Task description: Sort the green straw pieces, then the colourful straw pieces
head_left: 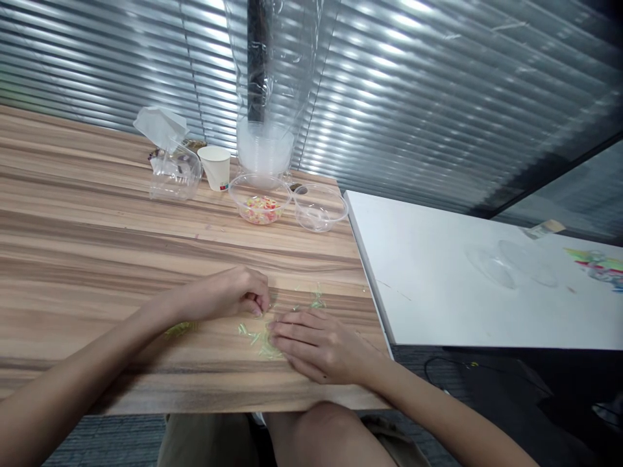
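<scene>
On the wood-grain table (121, 259), my right hand (321, 344) lies palm down with its fingers stretched out, partly covering a small heap of pale green-yellow strips (267, 347). Just left of it, my left hand (250, 293) is curled, its thumb and fingers pinched together close to the tabletop. Whatever may be between those fingertips is too small to make out. A few loose green strips (318, 299) lie beyond my right hand. Another yellow-green pile (180, 328) rests under my left forearm, partly hidden by it.
Along the back stand a clear bowl (238, 194) with red and yellow bits, another clear bowl (318, 217), a paper cup (215, 167), a stack of plastic bowls (265, 152) and a clear container (175, 178). A white table (438, 305) adjoins on the right, bearing clear lids (528, 263).
</scene>
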The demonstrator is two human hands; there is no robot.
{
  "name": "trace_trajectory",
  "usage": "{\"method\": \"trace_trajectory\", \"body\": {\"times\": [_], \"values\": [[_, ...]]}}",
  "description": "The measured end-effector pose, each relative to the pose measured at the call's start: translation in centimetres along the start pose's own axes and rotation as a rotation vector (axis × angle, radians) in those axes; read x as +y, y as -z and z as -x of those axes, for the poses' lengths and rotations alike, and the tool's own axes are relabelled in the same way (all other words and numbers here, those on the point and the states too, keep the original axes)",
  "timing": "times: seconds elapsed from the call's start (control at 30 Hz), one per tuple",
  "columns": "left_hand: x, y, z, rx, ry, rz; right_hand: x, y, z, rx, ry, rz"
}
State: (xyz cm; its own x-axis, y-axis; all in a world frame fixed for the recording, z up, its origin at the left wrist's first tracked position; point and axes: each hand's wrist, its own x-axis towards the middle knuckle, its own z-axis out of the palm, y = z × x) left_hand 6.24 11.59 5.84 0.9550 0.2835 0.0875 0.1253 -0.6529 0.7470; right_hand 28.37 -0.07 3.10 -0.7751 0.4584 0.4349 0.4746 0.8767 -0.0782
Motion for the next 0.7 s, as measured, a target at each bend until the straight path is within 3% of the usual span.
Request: {"method": "trace_trajectory", "body": {"times": [0.33, 0.7], "values": [[0.41, 0.19, -0.02, -0.024, 0.001, 0.001, -0.02, 0.06, -0.26, 0.039, -0.001, -0.031], [0.44, -0.32, -0.05, -0.033, -0.067, 0.017, 0.01, -0.08, 0.01, -0.023, -0.014, -0.044]]}}
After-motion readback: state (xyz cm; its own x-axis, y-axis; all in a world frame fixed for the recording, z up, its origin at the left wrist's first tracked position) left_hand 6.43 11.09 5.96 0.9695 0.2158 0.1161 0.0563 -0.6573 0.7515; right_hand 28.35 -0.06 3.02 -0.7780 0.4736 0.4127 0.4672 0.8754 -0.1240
